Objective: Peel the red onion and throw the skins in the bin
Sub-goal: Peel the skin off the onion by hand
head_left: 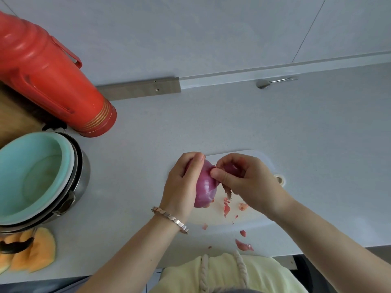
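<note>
Both bare forearms reach in from the near edge of the counter (211, 127) and meet over it near the middle. The left hand (182, 185) is cupped, fingers curled round the onion (205, 187), thumb lying along its top; a bracelet (170, 216) circles that wrist. The right hand (245, 178) is bent at the wrist, thumb and fingertips pinched on a strip of skin (227, 190) at the onion's top.

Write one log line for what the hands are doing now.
left hand: holds round purple-red onion | right hand: pinching skin | papery skin scraps: on white cutting board
</note>
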The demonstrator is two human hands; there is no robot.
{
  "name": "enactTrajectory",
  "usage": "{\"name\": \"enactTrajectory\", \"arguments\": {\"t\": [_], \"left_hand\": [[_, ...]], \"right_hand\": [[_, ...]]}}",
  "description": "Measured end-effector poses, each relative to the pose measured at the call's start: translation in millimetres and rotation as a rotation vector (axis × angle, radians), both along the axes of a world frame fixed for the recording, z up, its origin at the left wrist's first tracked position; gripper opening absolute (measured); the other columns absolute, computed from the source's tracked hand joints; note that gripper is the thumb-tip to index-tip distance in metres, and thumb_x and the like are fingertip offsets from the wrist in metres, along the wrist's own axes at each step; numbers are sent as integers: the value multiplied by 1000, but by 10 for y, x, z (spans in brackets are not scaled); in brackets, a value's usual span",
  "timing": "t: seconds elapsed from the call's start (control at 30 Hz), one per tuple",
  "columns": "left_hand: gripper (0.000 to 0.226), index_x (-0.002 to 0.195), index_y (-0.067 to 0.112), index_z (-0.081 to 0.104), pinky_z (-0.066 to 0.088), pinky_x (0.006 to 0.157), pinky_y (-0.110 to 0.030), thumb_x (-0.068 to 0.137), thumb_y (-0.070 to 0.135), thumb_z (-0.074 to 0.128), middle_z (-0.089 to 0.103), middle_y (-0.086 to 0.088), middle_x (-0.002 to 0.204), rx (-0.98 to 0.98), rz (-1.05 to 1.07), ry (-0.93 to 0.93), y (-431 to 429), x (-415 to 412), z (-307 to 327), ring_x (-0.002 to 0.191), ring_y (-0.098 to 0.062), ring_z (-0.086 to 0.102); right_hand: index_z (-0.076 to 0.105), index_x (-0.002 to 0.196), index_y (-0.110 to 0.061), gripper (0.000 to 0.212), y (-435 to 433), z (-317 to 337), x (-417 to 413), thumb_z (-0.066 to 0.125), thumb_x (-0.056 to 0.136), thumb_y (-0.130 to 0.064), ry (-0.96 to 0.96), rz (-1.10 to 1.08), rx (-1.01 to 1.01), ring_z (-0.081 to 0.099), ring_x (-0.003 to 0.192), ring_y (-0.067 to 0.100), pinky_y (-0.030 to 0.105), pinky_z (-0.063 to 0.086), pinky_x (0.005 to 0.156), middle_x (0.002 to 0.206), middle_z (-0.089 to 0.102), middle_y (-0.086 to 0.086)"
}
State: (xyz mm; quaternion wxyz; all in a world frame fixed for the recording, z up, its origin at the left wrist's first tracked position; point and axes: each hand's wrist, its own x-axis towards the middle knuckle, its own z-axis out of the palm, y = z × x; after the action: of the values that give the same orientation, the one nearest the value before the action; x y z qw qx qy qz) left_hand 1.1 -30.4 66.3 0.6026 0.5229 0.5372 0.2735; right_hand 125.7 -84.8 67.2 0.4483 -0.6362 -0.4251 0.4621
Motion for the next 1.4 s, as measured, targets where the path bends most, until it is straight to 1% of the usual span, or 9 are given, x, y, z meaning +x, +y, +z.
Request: {"name": "enactTrajectory", "arguments": {"t": [0.2, 0.37, 0.5, 0.6, 0.73, 0.9, 1.1, 1.27, 1.4], "left_hand": [[46, 77, 11, 59, 48, 45, -29, 87, 54, 47, 62, -10, 63, -692, 154, -173, 34, 62, -36, 51, -24, 56], [48, 88, 4, 57, 48, 42, -25, 84, 52, 52, 62, -11, 58, -877, 285, -389, 58, 52, -11, 59, -27, 57], [44, 88, 8, 57, 50, 44, -26, 68, 47, 65, 64, -13, 77, -813, 274, -516, 130, -42, -15, 75, -31, 63], [41, 88, 6, 60, 53, 47, -28, 64, 39, 64, 65, -16, 94, -785, 203, -626, 125, -72, 7, 86, -35, 65], [49, 101, 2, 59, 57, 56, -35, 66, 37, 63, 65, -18, 108, -776, 141, -732, 114, -94, -35, 94, -36, 65], [51, 92, 10, 69, 57, 62, -43, 47, 31, 84, 67, -15, 93, -697, 49, -760, 92, -134, -106, 90, -33, 65], [36, 96, 11, 67, 57, 62, -44, 67, 31, 63, 65, -13, 89, -667, 36, -732, 98, -148, -110, 80, -29, 64], [32, 89, 12, 66, 51, 71, -39, 69, 33, 54, 65, -10, 77, -606, 17, -731, 47, -133, -107, 69, -26, 64], [29, 78, 14, 71, 46, 73, -37, 70, 33, 51, 65, -10, 76, -526, -16, -713, 21, -123, -69, 73, -26, 60]], "right_hand": [[57, 68, -33, 23, -90, 0, -58, 70, 78, -16, -117, 31, 216, 55, 51, 2, 9, 41, 52, 62, 60, -19], [64, 66, -23, 15, -158, -48, 53, 71, 75, -31, 272, -161, 179, 49, 46, 3, 11, 40, 48, 52, 56, -7], [66, 70, -14, 16, -171, -32, 281, 69, 76, -29, 450, -186, -29, 42, 56, 13, 14, 33, 46, 74, 62, 10], [49, 72, -6, 17, -158, -19, 321, 53, 87, 0, 428, -208, -140, 48, 51, 10, 13, 36, 41, 72, 70, 8], [48, 73, -10, 20, -150, -17, 247, 48, 85, 6, 270, -227, -136, 49, 48, 9, 16, 35, 42, 64, 67, 5], [68, 76, -19, 33, -136, 23, 166, 46, 81, 4, 153, -177, -121, 50, 55, 11, 16, 37, 47, 64, 68, -1], [70, 63, -24, 25, -179, 196, 42, 60, 77, -6, 33, -195, -87, 52, 51, 4, 16, 42, 50, 56, 65, -12], [65, 59, -26, 17, -222, 302, -177, 82, 61, -24, -126, -208, -25, 48, 49, 3, 12, 39, 47, 60, 62, 2], [60, 58, -24, 24, -183, 303, -266, 84, 59, -25, -164, -279, -34, 49, 50, -3, 1, 36, 52, 50, 55, -20]]}}
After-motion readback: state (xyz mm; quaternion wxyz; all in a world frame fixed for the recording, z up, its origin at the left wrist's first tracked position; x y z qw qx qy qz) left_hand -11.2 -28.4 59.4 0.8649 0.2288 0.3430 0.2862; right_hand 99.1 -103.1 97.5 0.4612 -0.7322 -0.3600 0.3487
